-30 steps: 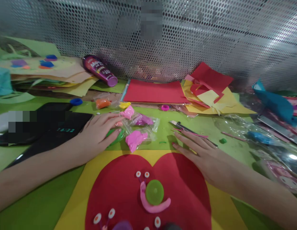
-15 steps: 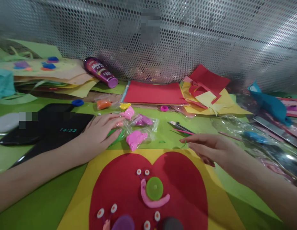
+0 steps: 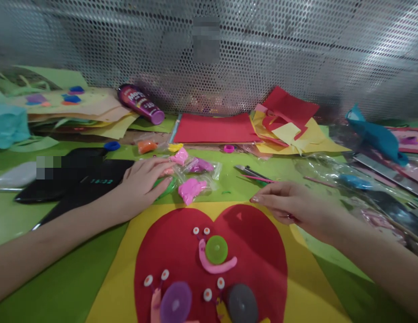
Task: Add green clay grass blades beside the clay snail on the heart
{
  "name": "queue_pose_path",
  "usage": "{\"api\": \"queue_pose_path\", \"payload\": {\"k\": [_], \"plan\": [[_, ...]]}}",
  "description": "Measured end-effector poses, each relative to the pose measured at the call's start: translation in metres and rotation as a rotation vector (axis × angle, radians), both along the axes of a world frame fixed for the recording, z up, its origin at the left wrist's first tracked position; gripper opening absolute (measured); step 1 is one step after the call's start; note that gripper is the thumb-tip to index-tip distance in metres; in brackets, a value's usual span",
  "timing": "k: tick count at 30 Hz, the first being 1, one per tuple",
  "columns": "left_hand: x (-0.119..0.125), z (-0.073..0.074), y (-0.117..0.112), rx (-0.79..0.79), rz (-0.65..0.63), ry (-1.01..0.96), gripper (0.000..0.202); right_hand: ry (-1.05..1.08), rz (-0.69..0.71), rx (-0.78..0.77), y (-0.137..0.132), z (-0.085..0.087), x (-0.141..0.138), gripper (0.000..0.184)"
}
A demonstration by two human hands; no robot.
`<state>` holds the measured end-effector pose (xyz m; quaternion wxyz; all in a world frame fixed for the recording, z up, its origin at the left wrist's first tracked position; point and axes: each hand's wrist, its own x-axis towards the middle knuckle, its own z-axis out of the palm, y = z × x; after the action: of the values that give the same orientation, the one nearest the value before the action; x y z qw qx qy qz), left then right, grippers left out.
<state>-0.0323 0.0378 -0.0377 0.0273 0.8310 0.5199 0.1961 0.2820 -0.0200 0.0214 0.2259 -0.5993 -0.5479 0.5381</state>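
My left hand (image 3: pixel 145 181) lies open, palm down, beside small bags of modelling clay. Pink clay (image 3: pixel 191 189) and purple clay (image 3: pixel 200 165) rest just right of its fingers, and green clay (image 3: pixel 166 187) shows partly under them. Thumb and fingers of my right hand (image 3: pixel 279 202) are pinched together above the yellow sheet's (image 3: pixel 119 273) top edge; what they hold, if anything, is hidden. Below, a red paper heart (image 3: pixel 256 251) carries a pink snail with a green disc shell (image 3: pixel 216 249), plus snails with a purple disc (image 3: pixel 176 301) and a grey disc (image 3: pixel 242 303).
A craft knife (image 3: pixel 251 170) and a pink stick (image 3: pixel 257 178) lie beyond my right hand. Black phones (image 3: pixel 104 175) are by my left wrist. Red paper (image 3: pixel 215 128), a purple can (image 3: pixel 141 103) and paper scraps line the perforated metal panel (image 3: pixel 175 58). Plastic wrappings (image 3: pixel 330 172) lie right.
My right fingers have closed together, and the thin green strip seen at their tips is no longer visible there. My left hand stays in place. The view has tilted, showing more of the lower snails.
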Motion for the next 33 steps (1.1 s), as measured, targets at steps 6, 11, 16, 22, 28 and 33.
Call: {"api": "queue_pose_path", "payload": {"k": [6, 11, 16, 22, 28, 33], "plan": [[-0.001, 0.001, 0.000, -0.024, -0.031, 0.006, 0.034, 0.016, 0.002, -0.009, -0.003, 0.005, -0.005, 0.031], [-0.005, -0.007, 0.006, -0.009, -0.036, 0.001, 0.037, 0.034, -0.013, -0.025, -0.003, 0.004, -0.006, 0.032], [-0.006, -0.008, 0.007, -0.007, -0.038, -0.005, 0.038, 0.037, -0.012, -0.034, -0.002, 0.001, -0.006, 0.037], [-0.004, -0.004, 0.002, -0.022, -0.045, -0.031, 0.038, 0.078, -0.002, -0.048, -0.001, 0.001, -0.005, 0.037], [0.003, 0.017, -0.005, 0.106, 0.009, -0.182, 0.043, 0.099, 0.006, -0.050, -0.001, 0.000, -0.005, 0.037], [0.018, 0.057, -0.045, -0.004, -0.208, -0.254, 0.031, 0.104, 0.007, -0.049, 0.000, -0.003, -0.003, 0.034]]}}
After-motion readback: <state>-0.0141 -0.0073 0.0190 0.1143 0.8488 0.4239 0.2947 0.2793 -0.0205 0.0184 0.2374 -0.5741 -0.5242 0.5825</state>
